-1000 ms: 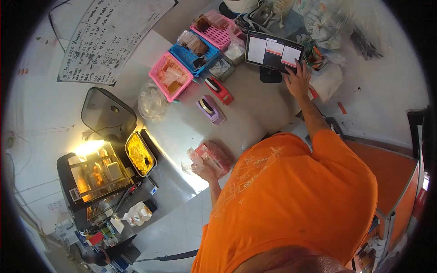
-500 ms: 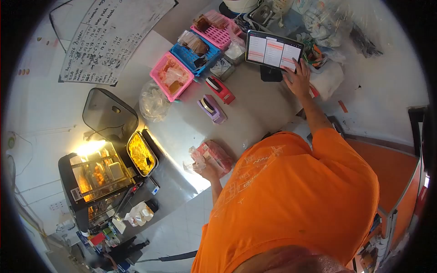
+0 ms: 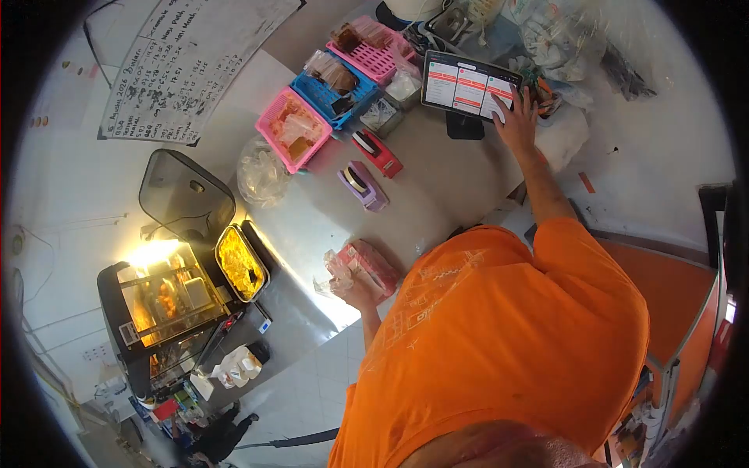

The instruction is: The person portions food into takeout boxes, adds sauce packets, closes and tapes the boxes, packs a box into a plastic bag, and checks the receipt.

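Observation:
A tablet (image 3: 470, 84) on a stand shows columns with red bars on its lit screen. My right hand (image 3: 516, 121) is at its lower right corner, fingers spread, the fingertips over or touching the screen. Lower on the steel table, near my orange shirt, lies a red and pink plastic-wrapped pack (image 3: 370, 269). My left hand (image 3: 356, 292) rests at the pack's near left side, its fingers closed on crinkled clear plastic (image 3: 337, 273). Part of those fingers is hidden by the plastic.
A purple tape dispenser (image 3: 363, 186) and a red one (image 3: 378, 154) stand mid-table. Behind are pink and blue baskets (image 3: 335, 117) of packets. At left are a yellow food tray (image 3: 240, 264) and a lit display warmer (image 3: 160, 304). A person (image 3: 222, 437) stands far off.
My right hand has shifted slightly up and right at the tablet. More red bars now fill the screen. My left hand and the pack stay in place.

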The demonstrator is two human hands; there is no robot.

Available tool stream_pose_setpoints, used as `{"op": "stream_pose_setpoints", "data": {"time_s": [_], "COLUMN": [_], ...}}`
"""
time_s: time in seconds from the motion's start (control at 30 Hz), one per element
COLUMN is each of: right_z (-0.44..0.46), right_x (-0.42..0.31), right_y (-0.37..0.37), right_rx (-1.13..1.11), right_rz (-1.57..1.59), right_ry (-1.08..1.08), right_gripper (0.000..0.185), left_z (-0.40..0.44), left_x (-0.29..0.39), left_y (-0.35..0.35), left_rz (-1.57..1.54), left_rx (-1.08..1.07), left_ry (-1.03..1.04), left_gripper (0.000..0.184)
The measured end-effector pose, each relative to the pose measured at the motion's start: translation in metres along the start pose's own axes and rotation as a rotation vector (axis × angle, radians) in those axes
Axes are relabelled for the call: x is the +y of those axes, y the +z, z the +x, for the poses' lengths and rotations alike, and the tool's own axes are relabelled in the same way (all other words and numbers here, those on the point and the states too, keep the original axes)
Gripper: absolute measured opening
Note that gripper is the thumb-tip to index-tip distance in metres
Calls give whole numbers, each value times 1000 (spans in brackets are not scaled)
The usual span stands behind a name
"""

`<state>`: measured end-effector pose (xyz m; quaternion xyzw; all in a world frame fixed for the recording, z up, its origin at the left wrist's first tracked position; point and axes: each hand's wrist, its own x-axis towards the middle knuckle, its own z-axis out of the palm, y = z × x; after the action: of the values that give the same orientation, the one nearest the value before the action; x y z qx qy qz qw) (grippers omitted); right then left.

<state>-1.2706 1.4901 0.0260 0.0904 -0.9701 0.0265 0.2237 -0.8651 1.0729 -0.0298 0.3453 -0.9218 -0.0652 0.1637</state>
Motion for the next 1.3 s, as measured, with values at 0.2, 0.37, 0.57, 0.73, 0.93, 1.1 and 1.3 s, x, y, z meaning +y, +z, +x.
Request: {"op": "stream_pose_setpoints", "data": {"time_s": [0.2,0.37,0.57,0.73,0.93,1.1,1.3], "right_z": [-1,-3,8,18,13,18,8], "right_x": [-5,-6,-5,-2,-6,-8,-23], "right_y": [-3,5,3,9,9,12,3], "right_rx": [9,-74,29,91,10,40,19], "right_rz": [57,60,52,-47,-24,-54,14], "right_ry": [-43,-96,-85,13,-140,-10,-81], "right_gripper": [49,51,53,53,58,57,57], "left_z": [-6,-3,-6,-6,-6,-3,0], "left_x": [-9,0,-6,-9,-6,5,8], "left_y": [8,-3,1,8,7,-3,-5], "left_rz": [-189,-165,-114,-255,-177,-471,-593], "left_rx": [-187,-128,-141,-102,-61,-29,-7], "left_ry": [-266,-211,-183,-166,-225,-351,-324], "left_gripper": [46,43,43,44,47,45,43]}}
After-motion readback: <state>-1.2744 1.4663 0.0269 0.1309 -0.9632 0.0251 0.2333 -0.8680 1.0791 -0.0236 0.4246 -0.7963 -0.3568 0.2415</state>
